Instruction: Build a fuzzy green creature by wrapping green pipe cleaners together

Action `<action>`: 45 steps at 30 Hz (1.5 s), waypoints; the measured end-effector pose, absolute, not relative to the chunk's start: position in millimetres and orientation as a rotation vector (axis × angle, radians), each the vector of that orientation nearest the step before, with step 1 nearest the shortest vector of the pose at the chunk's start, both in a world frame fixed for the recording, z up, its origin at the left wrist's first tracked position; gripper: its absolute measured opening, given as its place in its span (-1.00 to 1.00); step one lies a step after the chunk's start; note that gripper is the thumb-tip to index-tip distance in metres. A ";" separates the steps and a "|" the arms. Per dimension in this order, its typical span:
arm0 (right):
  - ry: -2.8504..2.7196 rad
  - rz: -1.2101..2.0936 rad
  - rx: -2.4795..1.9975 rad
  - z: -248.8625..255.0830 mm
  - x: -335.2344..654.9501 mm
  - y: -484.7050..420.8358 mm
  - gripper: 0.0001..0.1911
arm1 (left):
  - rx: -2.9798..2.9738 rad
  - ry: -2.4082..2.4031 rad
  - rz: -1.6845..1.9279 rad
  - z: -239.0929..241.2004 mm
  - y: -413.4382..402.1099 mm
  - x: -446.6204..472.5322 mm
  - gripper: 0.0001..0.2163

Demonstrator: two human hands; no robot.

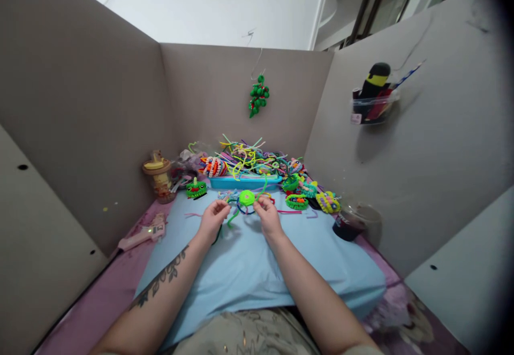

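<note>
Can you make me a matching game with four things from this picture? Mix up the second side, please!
1. green round piece
2. glue gun
3. tray
4. green ornament

A. hanging at the back wall
B. blue, below colourful strips
C. between the left hand and right hand
D. pink

Pairs: 1-C, 2-D, 3-B, 4-A

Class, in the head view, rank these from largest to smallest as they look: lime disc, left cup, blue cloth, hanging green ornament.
1. Blue cloth
2. Left cup
3. Hanging green ornament
4. Lime disc
</note>
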State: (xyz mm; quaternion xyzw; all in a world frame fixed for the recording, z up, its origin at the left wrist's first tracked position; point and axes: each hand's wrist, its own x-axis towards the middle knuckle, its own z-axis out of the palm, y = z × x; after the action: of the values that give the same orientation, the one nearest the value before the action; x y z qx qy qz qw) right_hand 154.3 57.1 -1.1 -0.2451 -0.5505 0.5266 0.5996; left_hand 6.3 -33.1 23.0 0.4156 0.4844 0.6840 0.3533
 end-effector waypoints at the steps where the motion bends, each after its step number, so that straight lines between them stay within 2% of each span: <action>1: -1.297 1.195 -0.575 -2.2 152.9 56.1 -0.80 | 1.140 1.258 1.768 22.0 -33.5 9.4 -0.73; 4: -1.360 1.182 -0.586 -5.3 147.4 51.6 -0.81 | 1.259 1.224 1.734 17.9 -33.6 17.5 -0.51; 6: -1.398 1.212 -0.596 -6.0 144.3 47.7 -0.81 | 1.273 1.202 1.709 15.6 -33.0 20.4 -0.45; 14: -1.459 1.287 -0.608 -2.5 142.1 40.8 -0.84 | 1.168 1.250 1.790 19.9 -33.8 17.8 -0.63; 22: -1.108 1.631 -0.472 -2.2 142.9 45.3 -0.76 | 1.063 1.186 1.750 19.8 -34.7 16.2 -0.61; 28: -1.147 1.582 -0.441 -0.2 141.3 43.3 -0.82 | 1.074 1.128 1.723 19.7 -34.8 18.7 -0.59; 39: -1.146 1.543 -0.479 4.5 140.9 39.9 -0.80 | 1.148 1.112 1.667 12.2 -30.0 17.1 -0.60; 43: -1.162 1.428 -0.561 0.5 141.2 44.1 -0.78 | 1.310 1.380 1.728 5.3 -26.4 12.2 -0.53; 45: -1.199 1.349 -0.598 -1.1 141.9 45.1 -0.79 | 1.453 1.597 1.816 5.0 -27.8 10.6 -0.56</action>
State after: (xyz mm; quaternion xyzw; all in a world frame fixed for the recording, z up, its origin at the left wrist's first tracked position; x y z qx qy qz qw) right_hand 141.9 45.1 -1.1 -0.2560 -0.5131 0.5775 0.5811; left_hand 10.6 -27.8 5.0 0.5083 0.5589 0.6355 0.1594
